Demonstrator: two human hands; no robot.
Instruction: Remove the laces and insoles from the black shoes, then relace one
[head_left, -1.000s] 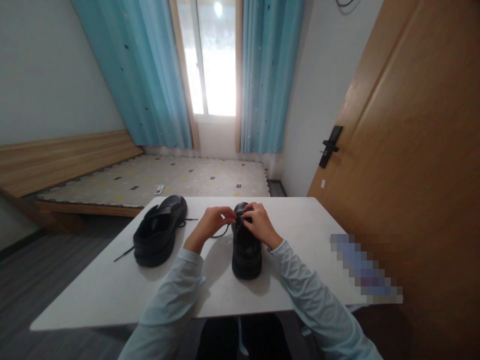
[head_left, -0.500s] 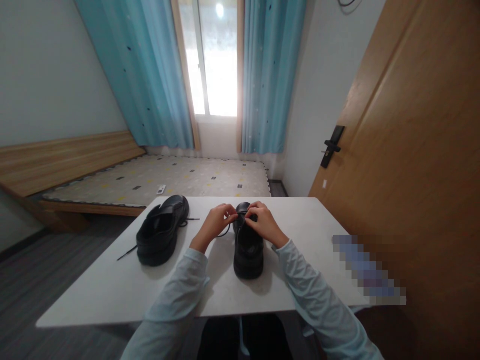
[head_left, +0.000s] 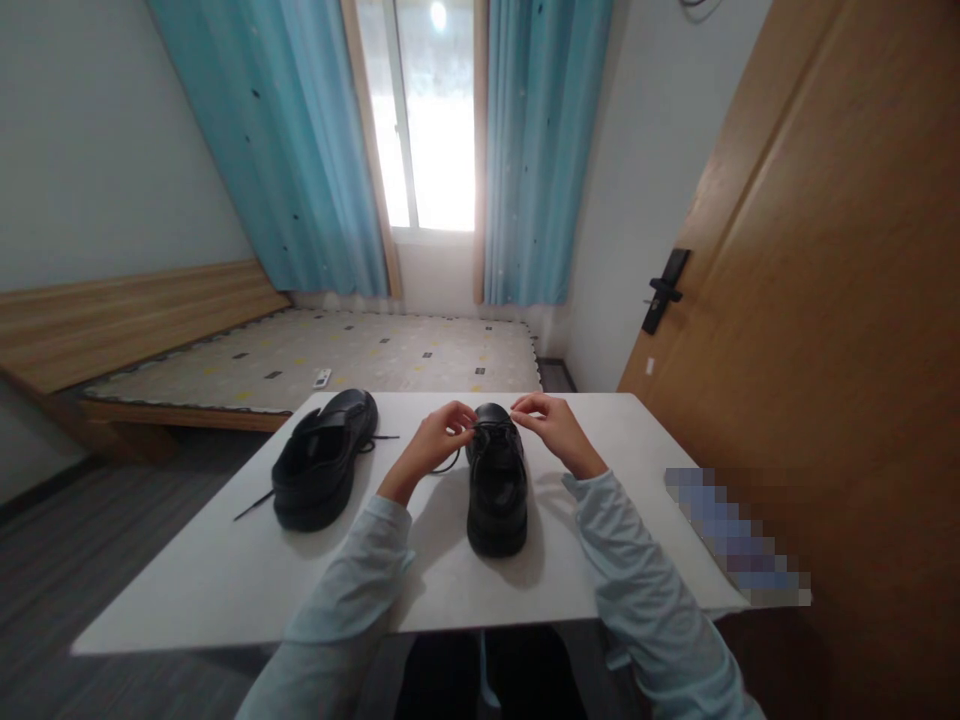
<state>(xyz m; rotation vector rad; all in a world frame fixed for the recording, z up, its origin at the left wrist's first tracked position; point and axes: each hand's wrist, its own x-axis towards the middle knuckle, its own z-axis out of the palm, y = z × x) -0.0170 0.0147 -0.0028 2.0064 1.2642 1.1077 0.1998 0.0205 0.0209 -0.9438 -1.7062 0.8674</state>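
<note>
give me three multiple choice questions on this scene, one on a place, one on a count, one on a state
1. Where does the shoe between the hands stand?
A. on the bed
B. on the white table
C. on the floor

2. How many black shoes are on the table?
A. one
B. two
C. three

3. How is the lace of the other shoe?
A. loose, trailing on the table
B. tied in a bow
C. missing

Answers: 1 B, it sits on the tabletop between the left hand and the right hand. 2 B, a pair shows. 3 A, lace ends lie on the table.
</note>
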